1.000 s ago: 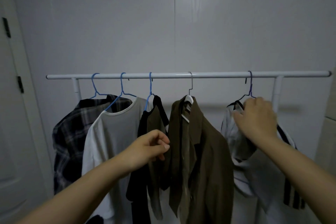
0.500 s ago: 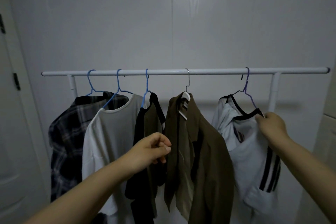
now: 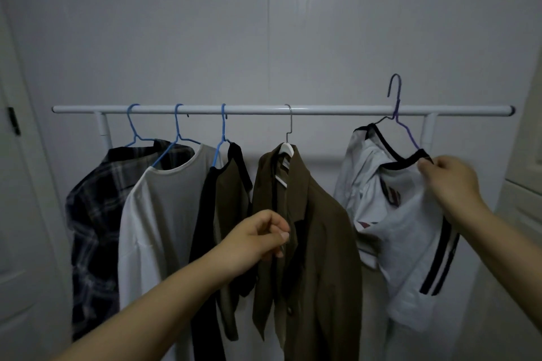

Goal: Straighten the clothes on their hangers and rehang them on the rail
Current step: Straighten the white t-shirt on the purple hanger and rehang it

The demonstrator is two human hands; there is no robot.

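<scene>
A white rail (image 3: 322, 110) carries a plaid shirt (image 3: 93, 214), a white tee (image 3: 164, 214) and a black and olive top (image 3: 228, 184) on blue hangers, plus a brown jacket (image 3: 322, 228) on a white hanger. My right hand (image 3: 448, 182) grips the black-trimmed collar of a white striped shirt (image 3: 404, 228) at its right shoulder. Its purple hanger (image 3: 396, 97) is raised, with the hook above the rail. My left hand (image 3: 258, 239) is curled closed in front of the jacket's front edge; whether it pinches the cloth is unclear.
A white wall stands close behind the rail. A white door (image 3: 17, 214) with dark hinges is at the left, and pale cabinet panels (image 3: 528, 184) are at the right. The rail's right post (image 3: 426, 129) is just behind the lifted hanger.
My right hand has moved from the neckline to the shirt's right shoulder and lifted it, so the purple hook has risen from the rail to above it. My left hand has barely moved.
</scene>
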